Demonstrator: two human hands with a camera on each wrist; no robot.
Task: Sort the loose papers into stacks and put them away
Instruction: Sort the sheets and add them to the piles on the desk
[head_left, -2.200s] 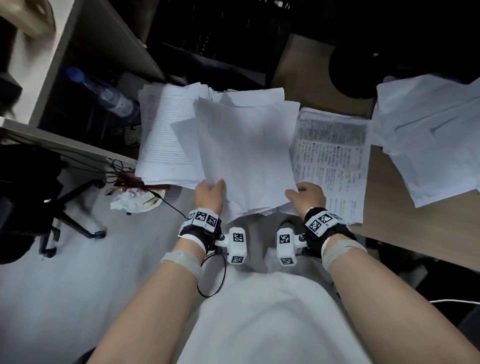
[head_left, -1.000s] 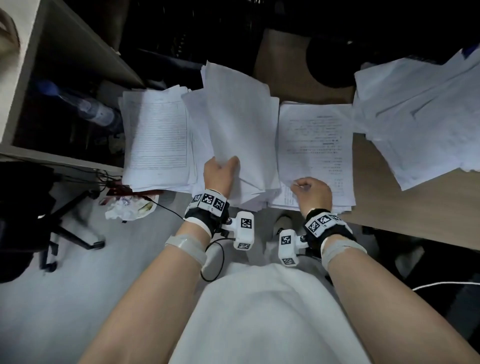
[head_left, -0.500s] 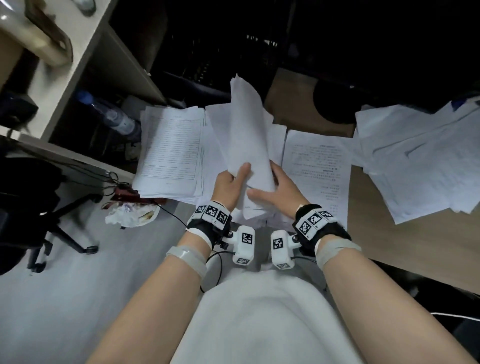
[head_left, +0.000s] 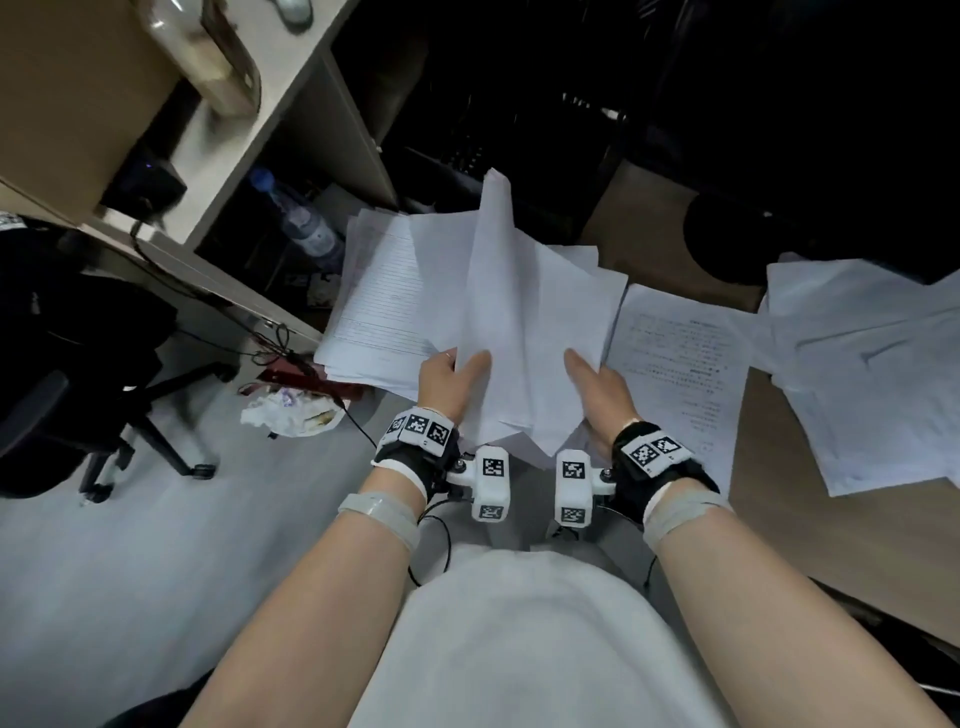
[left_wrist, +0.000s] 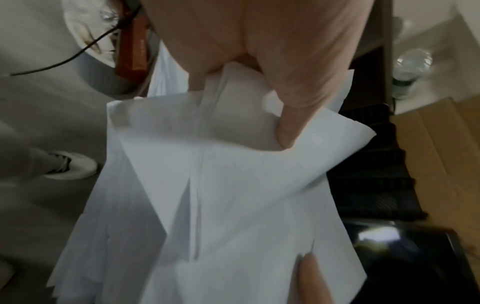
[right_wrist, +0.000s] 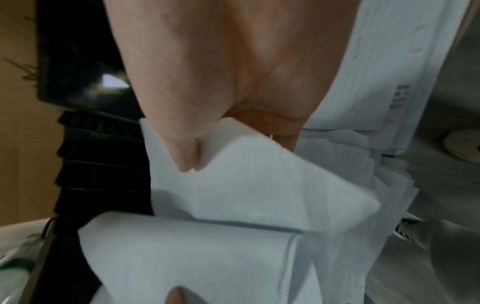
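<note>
Tabletop (head_left: 810, 499): wooden, right of view, carrying paper.
Loose pile (head_left: 878, 364): white sheets, fanned, far right of the tabletop, well apart from both hands.
Lined stack (head_left: 379, 312): at the tabletop's left end, just left of the held sheets, partly covered by them.
Printed stack (head_left: 680, 358): flat, just right of the right hand.
Held sheets (head_left: 519, 312): blank, raised and bowed upward between both hands, above the near edge.
Chair (head_left: 78, 364): black, on the floor at left.
Left hand (head_left: 449, 379): thumb lies on top of the sheets' left part, fingers (left_wrist: 197, 82) beneath, pinching them.
Right hand (head_left: 597, 387): thumb on top, fingers beneath, pinching the right part.
Bottle (head_left: 301, 221): clear, under the shelf, behind the lined stack.
Crumpled wrapper (head_left: 291, 413): on the floor below the lined stack.
</note>
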